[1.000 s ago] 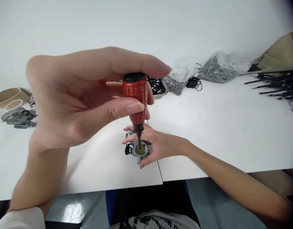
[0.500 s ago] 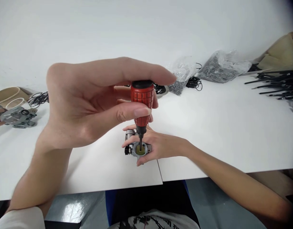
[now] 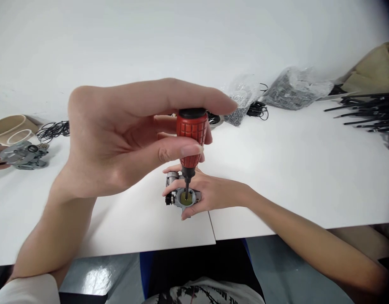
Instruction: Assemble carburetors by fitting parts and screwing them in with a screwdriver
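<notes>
My left hand (image 3: 125, 139) is raised close to the camera, thumb and fingers pinched round the red handle of a screwdriver (image 3: 191, 137). The tool stands upright and its dark shaft goes down into the round bore of a small grey metal carburetor (image 3: 182, 196). This part rests on the white table (image 3: 292, 169) near its front edge. My right hand (image 3: 210, 192) comes in from the right and clasps the carburetor from behind, fingers curled round its sides.
Another grey metal part (image 3: 23, 155) lies at far left beside tan tape rolls (image 3: 11, 126) and black rubber rings (image 3: 53, 130); another person's fingertip shows at the left edge. Plastic bags of small parts (image 3: 292, 88), a tray, black sticks (image 3: 368, 112) and a cardboard box (image 3: 374, 67) line the back right.
My left hand and the screwdriver have shifted right and down, so the shaft now sits deeper in the bore. My right hand still grips the carburetor in the same place.
</notes>
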Motion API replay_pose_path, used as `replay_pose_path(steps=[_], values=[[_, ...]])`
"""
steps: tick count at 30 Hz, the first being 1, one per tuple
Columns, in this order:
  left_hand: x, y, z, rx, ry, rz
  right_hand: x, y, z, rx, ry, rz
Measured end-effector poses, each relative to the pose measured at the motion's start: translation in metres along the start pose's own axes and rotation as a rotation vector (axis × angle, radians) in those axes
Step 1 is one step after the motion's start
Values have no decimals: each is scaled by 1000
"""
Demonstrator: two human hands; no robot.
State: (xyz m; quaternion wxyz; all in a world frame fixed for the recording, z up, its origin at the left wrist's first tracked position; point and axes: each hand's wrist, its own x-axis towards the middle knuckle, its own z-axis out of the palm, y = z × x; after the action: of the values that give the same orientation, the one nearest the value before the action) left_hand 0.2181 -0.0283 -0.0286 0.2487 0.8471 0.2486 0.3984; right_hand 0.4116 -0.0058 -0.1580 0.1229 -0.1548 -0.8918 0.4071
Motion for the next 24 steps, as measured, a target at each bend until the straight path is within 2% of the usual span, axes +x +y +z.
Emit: replay_pose_path(steps=[3, 7, 12, 15, 18, 21, 24], values=[[-2, 0, 1, -15, 16, -57, 0, 0, 1, 19, -9, 23], [-4, -3, 8, 20, 110, -51, 0, 0, 2, 16, -11, 14], [0, -18, 15, 105, 219, 80, 2, 2, 3, 14, -1, -10], [3, -28, 14, 116, 247, 105, 3, 4, 2, 19, -2, -19], [3, -27, 9, 58, 195, 96, 3, 5, 1, 19, -19, -35], [3, -16, 5, -84, 82, 71, 3, 5, 1, 30, -15, -38], [5, -8, 4, -107, 29, 13, 3, 5, 3, 41, 1, -32]])
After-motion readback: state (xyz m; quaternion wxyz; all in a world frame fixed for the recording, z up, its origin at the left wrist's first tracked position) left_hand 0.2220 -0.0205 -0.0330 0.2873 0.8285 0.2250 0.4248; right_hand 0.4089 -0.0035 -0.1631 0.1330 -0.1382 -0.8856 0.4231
